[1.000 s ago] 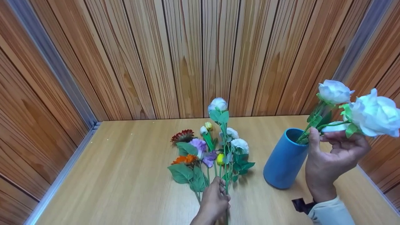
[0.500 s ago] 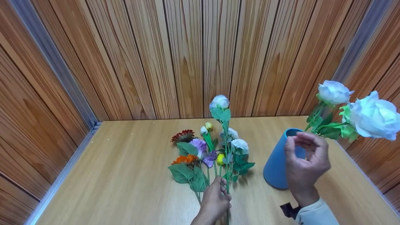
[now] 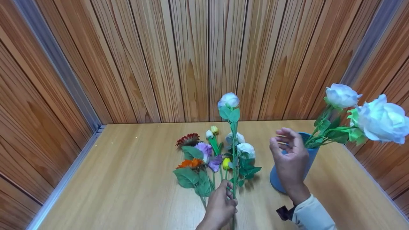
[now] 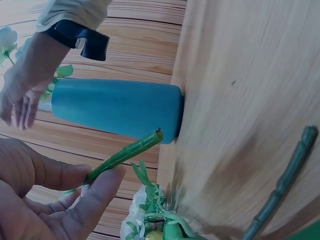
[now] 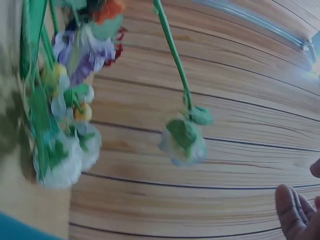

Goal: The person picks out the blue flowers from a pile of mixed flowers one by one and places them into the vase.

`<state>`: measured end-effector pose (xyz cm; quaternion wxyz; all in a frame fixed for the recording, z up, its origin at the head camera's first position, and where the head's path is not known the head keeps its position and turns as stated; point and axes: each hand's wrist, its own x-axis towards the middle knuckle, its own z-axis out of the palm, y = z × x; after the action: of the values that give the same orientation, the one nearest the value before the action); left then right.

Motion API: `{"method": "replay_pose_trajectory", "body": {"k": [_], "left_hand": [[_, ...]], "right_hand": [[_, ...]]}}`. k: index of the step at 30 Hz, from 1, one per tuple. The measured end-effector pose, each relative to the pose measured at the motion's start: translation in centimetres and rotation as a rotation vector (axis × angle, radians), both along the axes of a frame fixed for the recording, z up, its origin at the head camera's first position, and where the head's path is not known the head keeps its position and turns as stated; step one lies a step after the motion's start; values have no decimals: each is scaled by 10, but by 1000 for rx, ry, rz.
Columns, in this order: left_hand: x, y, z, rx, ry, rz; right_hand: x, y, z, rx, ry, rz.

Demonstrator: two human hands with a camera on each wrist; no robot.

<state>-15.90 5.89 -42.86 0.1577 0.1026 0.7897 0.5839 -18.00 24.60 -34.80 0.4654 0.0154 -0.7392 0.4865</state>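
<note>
Between thumb and finger, my left hand [image 3: 222,204] pinches the green stem of a white rose [image 3: 229,100], which stands upright above the table; the left wrist view shows the cut end of the stem [image 4: 130,151]. My right hand [image 3: 290,161] is raised in front of the blue vase [image 3: 276,180], its fingers loosely bent and holding nothing. It covers part of the vase. Two large white roses [image 3: 383,118] lean out of the vase to the right.
On the wooden table [image 3: 127,191] lie several artificial flowers: a dark red one [image 3: 188,139], an orange one [image 3: 190,163], purple ones [image 3: 204,150], a yellow tulip [image 3: 226,163] and white ones [image 3: 246,149]. Wood-panelled walls [image 3: 191,64] enclose the table.
My right hand has let go of the roses in the vase and moved left. The white rose in my left hand has shifted slightly up and right.
</note>
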Motion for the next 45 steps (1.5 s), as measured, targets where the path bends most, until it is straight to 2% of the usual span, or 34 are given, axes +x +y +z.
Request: {"method": "replay_pose_trajectory", "body": {"k": [11,16,24,29,36,45], "left_hand": [[3,-3,3,37,108,4],[3,-4,6,49,108,9],[2,-7,8,63,75,1],[2,-7,10,72,63,3],[4,-6,11,52,80,16],[3,-5,12,9,75,8]], "right_hand": [[-21,-10,2,-197,-376,253],[-30,-12,5,-191,-530,346],[-45,-17,7,-203,-680,496],[-54,-18,9,-245,-735,543],[-62,-21,10,-278,-738,603],[-66,-25,10,-269,-710,584]]}}
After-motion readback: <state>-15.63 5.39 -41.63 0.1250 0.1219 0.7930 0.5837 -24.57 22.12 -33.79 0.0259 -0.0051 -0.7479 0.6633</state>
